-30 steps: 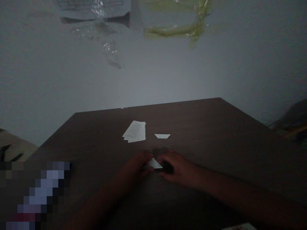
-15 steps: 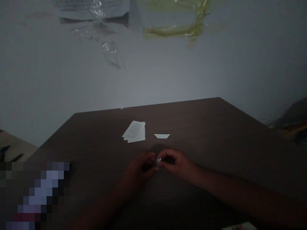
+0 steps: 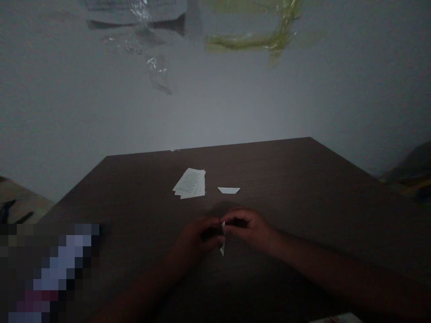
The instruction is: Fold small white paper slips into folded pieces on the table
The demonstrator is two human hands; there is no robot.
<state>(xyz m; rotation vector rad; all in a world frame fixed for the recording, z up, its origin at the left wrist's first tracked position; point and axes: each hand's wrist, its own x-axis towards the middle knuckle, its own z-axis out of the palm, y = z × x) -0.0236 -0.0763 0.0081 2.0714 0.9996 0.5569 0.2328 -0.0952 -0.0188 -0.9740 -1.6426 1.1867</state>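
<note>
Between my two hands is a small folded piece of paper (image 3: 222, 249), seen nearly edge-on, its lower tip pointing toward me. My left hand (image 3: 204, 233) pinches it from the left with thumb and fingers. From the right, the thumb and forefinger of my right hand (image 3: 247, 225) close on its upper part. Just beyond my hands, a flat folded paper strip (image 3: 229, 190) with slanted ends lies on the table. Left of that strip rests a loose stack of printed paper sheets (image 3: 190, 184). My fingers hide much of the held paper.
The dark wooden table (image 3: 269, 166) meets a pale wall (image 3: 218, 103) bearing taped sheets and yellow tape (image 3: 242, 43). A blurred-out object (image 3: 63, 260) occupies the near left. Part of a pale item (image 3: 336, 318) shows at the bottom edge.
The held paper has turned to a long upright sliver, with its lower tip now showing below my left fingers. My hands stay close together in nearly the same place.
</note>
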